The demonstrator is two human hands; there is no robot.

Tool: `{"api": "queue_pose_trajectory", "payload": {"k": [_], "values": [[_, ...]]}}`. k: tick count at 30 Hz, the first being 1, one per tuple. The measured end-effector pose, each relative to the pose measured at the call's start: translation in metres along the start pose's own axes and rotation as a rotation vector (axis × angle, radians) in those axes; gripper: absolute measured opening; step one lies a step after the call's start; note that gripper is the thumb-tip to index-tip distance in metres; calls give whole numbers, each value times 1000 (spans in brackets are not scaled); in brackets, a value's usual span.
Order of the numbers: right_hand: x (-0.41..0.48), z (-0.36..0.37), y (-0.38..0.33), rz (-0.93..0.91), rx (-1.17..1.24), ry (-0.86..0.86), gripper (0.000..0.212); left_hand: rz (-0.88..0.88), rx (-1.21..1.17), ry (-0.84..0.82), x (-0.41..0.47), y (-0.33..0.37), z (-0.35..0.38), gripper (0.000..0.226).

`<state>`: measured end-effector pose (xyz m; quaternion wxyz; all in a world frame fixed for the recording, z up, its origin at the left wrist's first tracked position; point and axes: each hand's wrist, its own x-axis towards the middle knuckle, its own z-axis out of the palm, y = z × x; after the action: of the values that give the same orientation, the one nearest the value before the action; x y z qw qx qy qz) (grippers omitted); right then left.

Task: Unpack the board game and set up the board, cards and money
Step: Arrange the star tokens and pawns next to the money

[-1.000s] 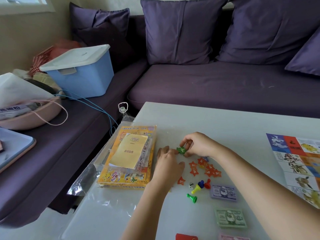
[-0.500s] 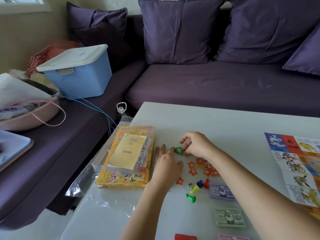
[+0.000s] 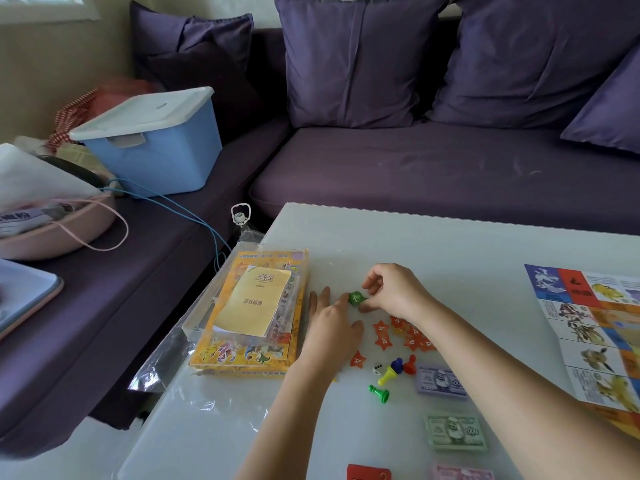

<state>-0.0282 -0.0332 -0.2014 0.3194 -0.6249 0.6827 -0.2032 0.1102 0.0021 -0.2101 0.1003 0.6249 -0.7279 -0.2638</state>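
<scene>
While the board [image 3: 588,327] is lying unfolded on the counter [image 3: 450,244] | right hand [image 3: 394,292] is pinching green star tokens [image 3: 356,298] beside the flat, straight-fingered left hand [image 3: 332,327] | step: likely sorting tokens | next: needing a tidy set-down.

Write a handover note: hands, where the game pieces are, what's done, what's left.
Right hand pinches the green star tokens; left hand lies flat beside them.
Out on the table: board at right, red star tokens, pawns, die, three money stacks.
Box, guide leaflet on top, sits at left in its bag.
To do, probably: group tokens, unpack the box.
</scene>
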Motion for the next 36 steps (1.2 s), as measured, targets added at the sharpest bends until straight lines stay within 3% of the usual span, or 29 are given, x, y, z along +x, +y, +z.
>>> {"api": "queue_pose_trajectory", "payload": {"k": [8, 17, 26, 36], "values": [[8, -1, -1, 136, 51, -48, 35, 13, 69, -3, -1, -2, 1, 58], [21, -32, -12, 265, -126, -250, 45, 18, 52, -6, -1, -4, 1, 58], [13, -17, 0, 97, -124, -20, 26, 23, 2, 32, -2, -2, 0, 56], [19, -25, -5, 53, -175, -91, 29, 14, -17, 53, -2, -2, 0, 54]]}}
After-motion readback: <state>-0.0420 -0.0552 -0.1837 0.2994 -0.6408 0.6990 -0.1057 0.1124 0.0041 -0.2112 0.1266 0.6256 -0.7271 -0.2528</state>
